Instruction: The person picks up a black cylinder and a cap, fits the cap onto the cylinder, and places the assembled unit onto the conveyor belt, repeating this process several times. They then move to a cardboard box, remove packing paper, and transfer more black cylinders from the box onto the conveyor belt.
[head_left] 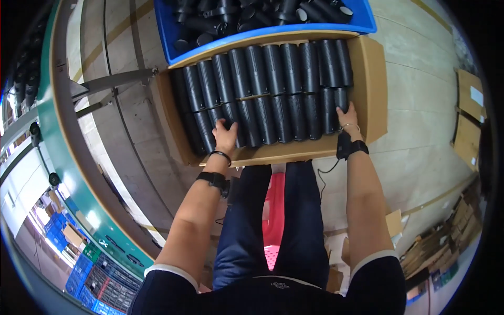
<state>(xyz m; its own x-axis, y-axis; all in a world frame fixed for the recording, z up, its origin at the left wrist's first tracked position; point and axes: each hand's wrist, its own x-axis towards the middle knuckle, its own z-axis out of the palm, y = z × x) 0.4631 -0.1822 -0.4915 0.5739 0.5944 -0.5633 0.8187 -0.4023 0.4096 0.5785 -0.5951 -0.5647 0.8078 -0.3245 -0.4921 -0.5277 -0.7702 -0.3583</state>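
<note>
Green ran along the workbench (84, 202) at the far left, and to its right sat an open cardboard box (377, 89) packed with two rows of black cylinders (256, 71), where the person's left hand (226, 137) reached over the near row's left part, fingers parted and bent. Beyond the box a blue bin (362, 18) held more black pieces. Farther right, the right hand (347, 119) met the near row's end cylinder (341, 97), though I couldn't tell whether its fingers gripped.
</note>
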